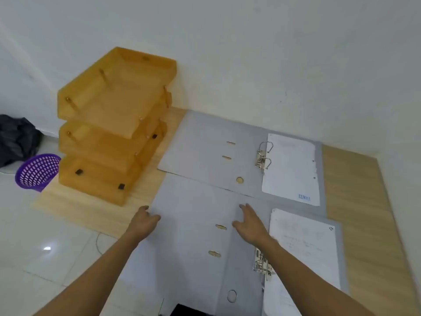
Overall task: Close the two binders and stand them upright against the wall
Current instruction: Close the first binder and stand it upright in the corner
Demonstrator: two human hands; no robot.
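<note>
Two grey lever-arch binders lie open and flat on a wooden desk. The far binder [205, 144] lies by the white wall [273, 53], its metal rings and a white sheet on its right half. The near binder [189, 247] overlaps the far one's front edge and also carries white paper on its right. My left hand [142, 221] rests at the left edge of the near binder's open cover, fingers curled at the edge. My right hand [249, 224] lies flat with fingers spread on the binder's spine area, above its ring mechanism.
A stack of three orange letter trays [114, 124] stands at the desk's far left against the wall. Beyond the desk edge, on the tiled floor, sit a purple mesh basket [37, 171] and a dark bag [16, 137]. Bare wood desk [355, 179] shows at the right.
</note>
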